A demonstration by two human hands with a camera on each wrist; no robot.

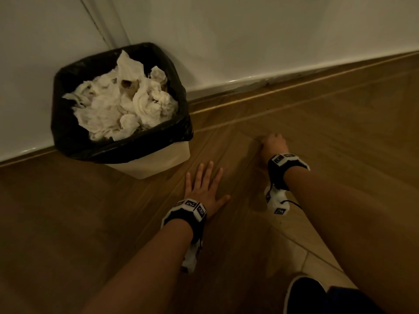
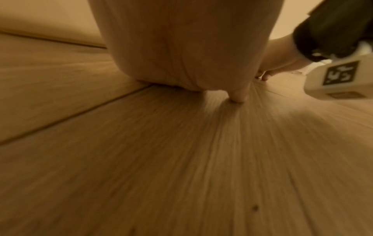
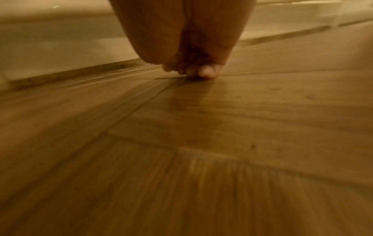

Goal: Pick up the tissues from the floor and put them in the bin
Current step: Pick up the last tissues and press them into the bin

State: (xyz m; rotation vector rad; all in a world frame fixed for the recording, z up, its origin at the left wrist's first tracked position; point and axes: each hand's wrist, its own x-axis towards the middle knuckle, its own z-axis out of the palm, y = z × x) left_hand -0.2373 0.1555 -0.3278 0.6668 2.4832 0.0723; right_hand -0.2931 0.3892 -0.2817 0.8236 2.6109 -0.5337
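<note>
On floor (image 1: 317, 123) | left hand (image 1: 205, 189) is laid flat, fingers spread | right hand (image 1: 273, 145) fingertips bunched, contents untellable | any scrap should be pinched firmly before bin (image 1: 147, 164).

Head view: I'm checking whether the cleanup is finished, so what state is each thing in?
Cream bin with black liner: upright, filled.
Crumpled white tissues: heaped in the bin; none visible on the floor.
Left hand: flat on the wooden floor.
Right hand: fingers curled, tips touching floor, nothing visibly held.

Crumpled white tissues (image 1: 118, 103) fill the bin (image 1: 149, 164), a pale tub lined with a black bag, standing upright against the wall.
</note>
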